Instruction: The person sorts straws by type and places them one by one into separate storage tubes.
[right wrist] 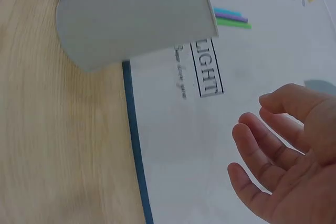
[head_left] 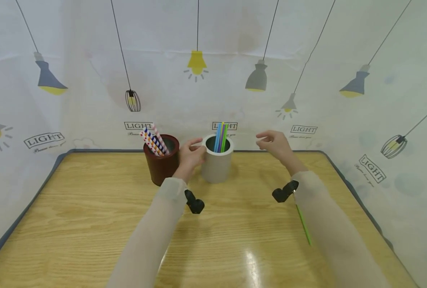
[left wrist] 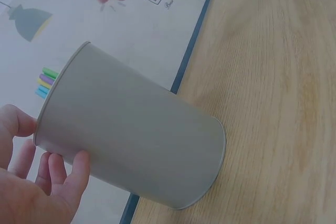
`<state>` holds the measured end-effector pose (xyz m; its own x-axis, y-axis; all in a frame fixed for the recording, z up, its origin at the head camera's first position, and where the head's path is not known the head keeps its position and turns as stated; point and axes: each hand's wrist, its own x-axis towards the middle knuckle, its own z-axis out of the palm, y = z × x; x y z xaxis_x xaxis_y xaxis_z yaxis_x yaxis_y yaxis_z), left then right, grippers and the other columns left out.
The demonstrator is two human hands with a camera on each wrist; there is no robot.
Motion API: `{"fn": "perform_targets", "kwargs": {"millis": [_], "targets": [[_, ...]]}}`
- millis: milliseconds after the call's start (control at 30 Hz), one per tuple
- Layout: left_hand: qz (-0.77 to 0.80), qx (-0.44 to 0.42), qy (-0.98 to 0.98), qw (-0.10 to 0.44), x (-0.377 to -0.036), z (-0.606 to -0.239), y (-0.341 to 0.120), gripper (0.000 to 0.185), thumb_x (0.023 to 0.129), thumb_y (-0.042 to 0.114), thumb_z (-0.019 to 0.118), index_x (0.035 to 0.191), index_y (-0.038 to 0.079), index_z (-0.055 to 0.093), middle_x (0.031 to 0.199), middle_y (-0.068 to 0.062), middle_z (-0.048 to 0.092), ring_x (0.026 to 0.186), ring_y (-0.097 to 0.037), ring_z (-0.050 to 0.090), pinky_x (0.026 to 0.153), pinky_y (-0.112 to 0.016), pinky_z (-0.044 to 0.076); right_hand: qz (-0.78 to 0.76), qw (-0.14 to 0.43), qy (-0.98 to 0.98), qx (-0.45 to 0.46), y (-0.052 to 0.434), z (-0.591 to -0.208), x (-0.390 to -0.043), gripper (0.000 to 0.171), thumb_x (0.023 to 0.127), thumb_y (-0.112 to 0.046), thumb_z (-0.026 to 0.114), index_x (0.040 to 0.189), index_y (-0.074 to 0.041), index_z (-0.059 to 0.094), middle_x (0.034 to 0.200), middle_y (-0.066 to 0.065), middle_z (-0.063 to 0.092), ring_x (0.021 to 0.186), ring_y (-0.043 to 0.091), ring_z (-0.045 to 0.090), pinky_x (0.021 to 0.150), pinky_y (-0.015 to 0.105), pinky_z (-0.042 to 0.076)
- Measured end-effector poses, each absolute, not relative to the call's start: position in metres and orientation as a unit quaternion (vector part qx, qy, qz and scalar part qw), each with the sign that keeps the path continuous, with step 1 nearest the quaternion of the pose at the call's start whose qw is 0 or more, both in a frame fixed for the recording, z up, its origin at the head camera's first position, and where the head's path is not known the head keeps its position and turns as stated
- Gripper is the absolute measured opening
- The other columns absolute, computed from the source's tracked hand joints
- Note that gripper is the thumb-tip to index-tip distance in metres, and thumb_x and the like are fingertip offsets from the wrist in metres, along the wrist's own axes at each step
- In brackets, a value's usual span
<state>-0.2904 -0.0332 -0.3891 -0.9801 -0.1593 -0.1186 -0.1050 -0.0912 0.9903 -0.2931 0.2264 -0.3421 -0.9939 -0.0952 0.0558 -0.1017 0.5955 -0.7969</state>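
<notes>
A grey cup stands at the table's far middle with several coloured straws upright in it. My left hand grips the cup near its rim, thumb at the top and fingers on its left side. The left wrist view shows the same cup, my left hand curled round it and the straw tips. Right of the cup my right hand hovers with loosely bent fingers, holding nothing. In the right wrist view the right hand is apart from the cup.
A brown cup with several patterned straws stands just left of my left hand. One green straw lies on the wooden table beside my right forearm. A white lamp-printed cloth walls in the back and sides.
</notes>
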Motion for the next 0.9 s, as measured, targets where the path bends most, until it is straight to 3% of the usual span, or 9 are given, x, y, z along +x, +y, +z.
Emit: {"fn": "perform_targets", "kwargs": {"millis": [367,633,900], "targets": [[-0.727,0.098,-0.679,0.024,-0.290,-0.389,-0.033,0.040,0.079,0.004,0.056,0.119,0.009,0.060,0.099,-0.011,0.053,0.086,-0.022,0.054,0.071,-0.041,0.054,0.442,-0.044,-0.895,0.035,0.282,-0.366,-0.266,0.040,0.092,-0.017,0.053,0.125,0.005,0.050,0.106,0.023,0.061,0.099,0.041,0.055,0.086,0.048,0.045],[-0.728,0.101,-0.677,0.022,-0.289,-0.388,-0.034,0.039,0.080,0.004,0.055,0.119,0.009,0.060,0.100,-0.011,0.052,0.087,-0.022,0.054,0.072,-0.041,0.054,0.443,-0.063,-0.894,0.030,0.319,-0.397,-0.244,0.044,0.093,-0.015,0.052,0.127,0.012,0.044,0.112,0.032,0.055,0.097,0.041,0.057,0.086,0.055,0.044],[-0.729,0.099,-0.677,0.014,-0.289,-0.386,-0.033,0.039,0.081,0.005,0.057,0.120,0.010,0.059,0.102,-0.012,0.052,0.088,-0.023,0.054,0.073,-0.041,0.054,0.459,-0.081,-0.885,-0.011,0.341,-0.426,-0.223,0.047,0.092,-0.015,0.052,0.128,0.015,0.041,0.109,0.032,0.056,0.095,0.040,0.058,0.084,0.051,0.047]]}}
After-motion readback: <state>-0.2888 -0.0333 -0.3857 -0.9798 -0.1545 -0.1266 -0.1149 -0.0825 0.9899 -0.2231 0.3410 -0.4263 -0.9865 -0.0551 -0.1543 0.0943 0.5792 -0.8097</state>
